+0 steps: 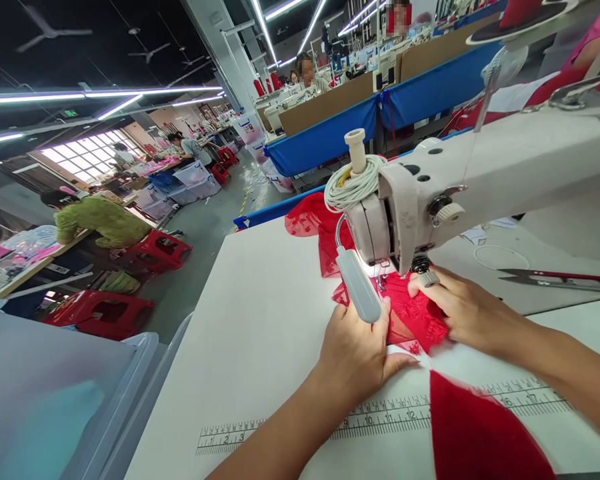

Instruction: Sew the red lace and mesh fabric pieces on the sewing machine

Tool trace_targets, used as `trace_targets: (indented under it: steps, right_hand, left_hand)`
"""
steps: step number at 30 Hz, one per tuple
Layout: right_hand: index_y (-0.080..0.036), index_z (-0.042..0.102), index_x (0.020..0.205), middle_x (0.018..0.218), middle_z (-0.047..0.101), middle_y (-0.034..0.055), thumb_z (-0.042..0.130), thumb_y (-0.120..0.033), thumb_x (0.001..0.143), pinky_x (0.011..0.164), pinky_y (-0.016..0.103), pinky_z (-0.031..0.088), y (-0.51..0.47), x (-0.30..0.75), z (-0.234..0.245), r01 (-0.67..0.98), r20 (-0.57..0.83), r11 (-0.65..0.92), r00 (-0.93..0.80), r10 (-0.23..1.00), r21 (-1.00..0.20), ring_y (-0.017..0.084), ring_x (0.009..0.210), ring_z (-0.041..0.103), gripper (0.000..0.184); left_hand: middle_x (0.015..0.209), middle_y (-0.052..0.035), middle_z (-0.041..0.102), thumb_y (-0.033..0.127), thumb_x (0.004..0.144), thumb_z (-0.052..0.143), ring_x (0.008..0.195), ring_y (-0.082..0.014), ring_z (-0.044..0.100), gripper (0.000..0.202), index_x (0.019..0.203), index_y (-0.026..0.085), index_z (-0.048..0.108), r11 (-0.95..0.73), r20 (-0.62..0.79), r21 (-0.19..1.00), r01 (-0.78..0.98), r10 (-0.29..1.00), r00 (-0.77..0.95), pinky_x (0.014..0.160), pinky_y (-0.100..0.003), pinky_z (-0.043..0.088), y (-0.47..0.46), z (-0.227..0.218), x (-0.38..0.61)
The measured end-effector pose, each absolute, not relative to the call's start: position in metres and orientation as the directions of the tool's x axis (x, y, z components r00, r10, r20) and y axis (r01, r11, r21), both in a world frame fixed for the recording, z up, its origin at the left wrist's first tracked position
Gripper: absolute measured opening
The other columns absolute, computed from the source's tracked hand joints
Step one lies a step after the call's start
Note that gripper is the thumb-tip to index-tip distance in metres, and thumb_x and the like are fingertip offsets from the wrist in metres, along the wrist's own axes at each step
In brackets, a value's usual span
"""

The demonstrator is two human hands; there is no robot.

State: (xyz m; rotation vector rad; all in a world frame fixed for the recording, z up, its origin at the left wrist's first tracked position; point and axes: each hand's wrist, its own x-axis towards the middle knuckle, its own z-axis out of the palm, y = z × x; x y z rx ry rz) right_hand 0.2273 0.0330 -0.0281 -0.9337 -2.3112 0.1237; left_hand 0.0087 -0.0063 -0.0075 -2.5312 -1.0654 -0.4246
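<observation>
Red lace fabric point(413, 310) lies under the presser foot of a white sewing machine point(500, 173). My left hand point(353, 350) rests on the fabric's left edge, thumb stretched to the right and fingers spread; a small grey lamp point(359, 283) hides part of its fingertips. On the other side, my right hand point(463, 307) has its fingers curled on the lace, gripping its right edge close to the needle. Farther back, sheer red fabric point(313, 217) extends behind the machine head. A darker red piece point(475, 430) hangs near me over the printed ruler.
Thread snips point(563, 279) lie right of my right hand. The white table point(240, 333) carries a ruler scale point(380, 417). Left of it stand a translucent plastic bin point(45, 393) and red stools point(100, 313). Several people sit at other workstations beyond.
</observation>
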Motion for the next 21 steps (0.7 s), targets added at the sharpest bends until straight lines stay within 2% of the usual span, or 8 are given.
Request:
trace_targets:
  steps: [3, 6, 9, 11, 15, 16, 18, 21]
  right_hand:
    - [-0.019, 0.056, 0.092, 0.097, 0.061, 0.0103, 0.044, -0.002, 0.065, 0.056, 0.03, 0.049, 0.032, 0.229, -0.025, 0.646, 0.496, 0.722, -0.555, 0.668, -0.249, 0.021, 0.076, 0.061, 0.033]
    - [-0.02, 0.061, 0.097, 0.105, 0.065, 0.0098, 0.043, -0.001, 0.06, 0.051, 0.029, 0.045, 0.028, 0.232, -0.022, 0.687, 0.524, 0.712, -0.557, 0.644, -0.145, 0.02, 0.076, 0.062, 0.045]
    - [-0.022, 0.059, 0.115, 0.11, 0.069, 0.0067, 0.039, 0.002, 0.058, 0.05, 0.027, 0.043, 0.023, 0.232, -0.022, 0.676, 0.584, 0.73, -0.553, 0.594, -0.103, 0.019, 0.078, 0.066, 0.064]
    - [-0.022, 0.055, 0.122, 0.109, 0.071, 0.0046, 0.038, 0.003, 0.063, 0.05, 0.027, 0.043, 0.02, 0.229, -0.022, 0.621, 0.588, 0.774, -0.583, 0.561, -0.123, 0.018, 0.078, 0.068, 0.067]
    - [-0.022, 0.059, 0.105, 0.087, 0.071, 0.0029, 0.041, -0.008, 0.086, 0.051, 0.024, 0.043, 0.021, 0.219, -0.019, 0.573, 0.568, 0.777, -0.56, 0.603, -0.261, 0.014, 0.063, 0.063, 0.03]
    - [-0.022, 0.059, 0.093, 0.077, 0.067, 0.0017, 0.041, -0.013, 0.091, 0.05, 0.024, 0.042, 0.022, 0.217, -0.019, 0.593, 0.584, 0.747, -0.504, 0.636, -0.301, 0.013, 0.058, 0.059, 0.02]
    - [-0.023, 0.05, 0.071, 0.06, 0.056, -0.0011, 0.041, -0.021, 0.097, 0.047, 0.024, 0.04, 0.025, 0.215, -0.019, 0.631, 0.62, 0.685, -0.384, 0.684, -0.365, 0.012, 0.049, 0.051, 0.027]
    - [-0.024, 0.046, 0.07, 0.06, 0.056, -0.0012, 0.04, -0.024, 0.099, 0.046, 0.024, 0.041, 0.025, 0.212, -0.018, 0.63, 0.632, 0.661, -0.328, 0.702, -0.408, 0.012, 0.047, 0.049, 0.029]
  left_hand:
    - [0.07, -0.0045, 0.058, 0.025, 0.097, 0.045, 0.057, -0.0158, 0.053, 0.027, 0.084, 0.013, 0.065, -0.68, 0.495, -0.24, 0.693, 0.528, 0.69, 0.044, -0.028, 0.033, -0.007, -0.008, 0.015]
    - [0.062, 0.0004, 0.049, -0.002, 0.084, 0.041, 0.048, -0.0117, 0.042, 0.029, 0.067, 0.017, 0.054, -0.724, 0.544, -0.231, 0.649, 0.457, 0.704, 0.04, -0.028, 0.022, -0.008, -0.007, 0.017]
    - [0.074, -0.003, 0.057, -0.002, 0.085, 0.037, 0.057, -0.0125, 0.05, 0.028, 0.076, 0.017, 0.054, -0.763, 0.507, -0.06, 0.644, 0.532, 0.678, 0.041, -0.025, 0.028, -0.005, -0.005, 0.013]
    - [0.078, -0.0035, 0.059, 0.002, 0.088, 0.035, 0.062, -0.0136, 0.052, 0.024, 0.083, 0.017, 0.053, -0.748, 0.456, 0.193, 0.635, 0.641, 0.617, 0.047, -0.024, 0.036, 0.0, -0.004, 0.01]
    - [0.066, 0.0013, 0.051, 0.014, 0.092, 0.037, 0.058, -0.0139, 0.049, 0.017, 0.08, 0.021, 0.047, -0.556, 0.348, 0.654, 0.512, 0.823, 0.449, 0.057, -0.027, 0.044, 0.016, -0.003, 0.008]
    - [0.065, 0.0016, 0.05, 0.016, 0.092, 0.037, 0.058, -0.0138, 0.05, 0.017, 0.078, 0.021, 0.045, -0.516, 0.328, 0.704, 0.489, 0.846, 0.421, 0.059, -0.026, 0.045, 0.02, -0.002, 0.008]
    - [0.065, 0.0018, 0.05, 0.019, 0.093, 0.038, 0.06, -0.0137, 0.052, 0.019, 0.075, 0.022, 0.043, -0.472, 0.303, 0.752, 0.46, 0.868, 0.394, 0.059, -0.026, 0.045, 0.027, -0.002, 0.008]
    - [0.064, 0.0024, 0.048, 0.021, 0.092, 0.041, 0.06, -0.0132, 0.051, 0.021, 0.071, 0.021, 0.041, -0.434, 0.28, 0.798, 0.419, 0.882, 0.379, 0.058, -0.025, 0.043, 0.032, -0.003, 0.008]
